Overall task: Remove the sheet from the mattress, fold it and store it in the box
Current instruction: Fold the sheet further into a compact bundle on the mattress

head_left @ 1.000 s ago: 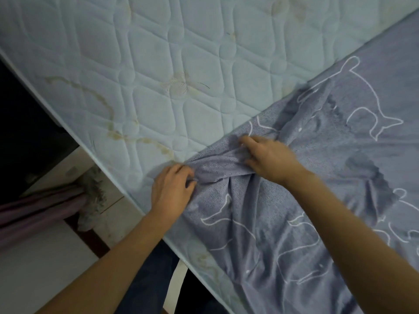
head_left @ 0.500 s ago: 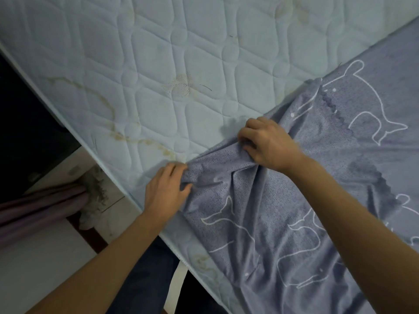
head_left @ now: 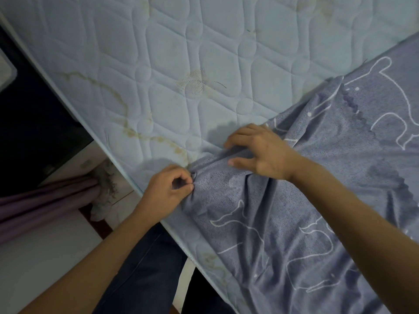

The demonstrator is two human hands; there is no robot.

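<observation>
Head view: the removal step is in hand. The sheet covers only the right, near part of the mattress. The left hand pinches its bunched corner beside the mattress's left edge. The right hand lies spread over a ridge of cloth, fingers fairly straight, not closed. The next move probably calls for gathering the cloth rightward; the bare mattress beyond gives room. No box shows.

Bedroom, quilted mattress, sheet, curtain

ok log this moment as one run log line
left hand: pinches edge of grey-blue whale-print fabric sheet | right hand: rests on sheet fold, fingers straight | pale quilted mattress: partly bare | step: sheet not yet off
</observation>
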